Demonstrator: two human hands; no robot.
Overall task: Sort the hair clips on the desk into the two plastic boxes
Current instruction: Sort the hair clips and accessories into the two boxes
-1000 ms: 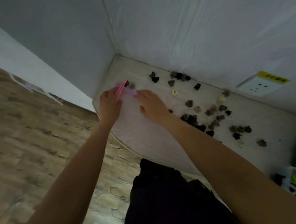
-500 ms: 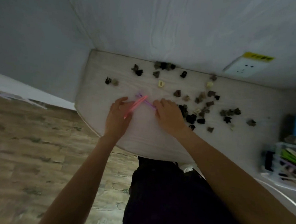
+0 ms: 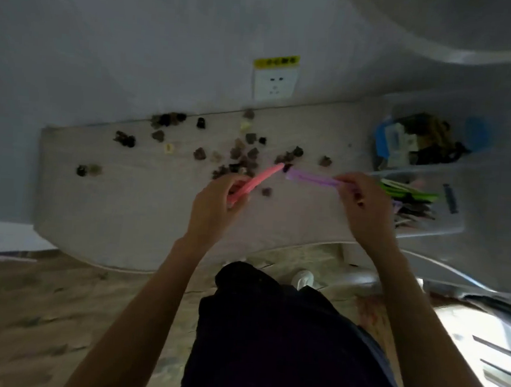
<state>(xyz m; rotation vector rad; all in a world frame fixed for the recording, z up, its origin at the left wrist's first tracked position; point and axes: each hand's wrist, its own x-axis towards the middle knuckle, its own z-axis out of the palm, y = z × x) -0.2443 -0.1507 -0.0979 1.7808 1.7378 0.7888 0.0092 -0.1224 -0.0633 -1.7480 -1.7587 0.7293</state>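
Note:
My left hand [image 3: 217, 202] is closed on a long pink hair clip [image 3: 259, 180], raised above the desk. My right hand [image 3: 363, 205] pinches a long purple hair clip [image 3: 311, 177] just left of the near plastic box [image 3: 448, 228], which holds several long green, purple and dark clips. The far plastic box [image 3: 382, 138] with blue latches holds small dark claw clips. Several small brown, black and cream claw clips [image 3: 244, 156] lie scattered across the pale desk [image 3: 126, 208].
A wall socket [image 3: 274, 82] with a yellow label sits above the desk's back edge. Two claw clips [image 3: 88, 170] lie apart at the far left. Wooden floor and my dark trousers [image 3: 283, 340] are below the desk's curved front edge.
Both hands lifted the pink and purple clips off the desk and carried them right, pulling them apart. The view swung right, bringing the two boxes into sight.

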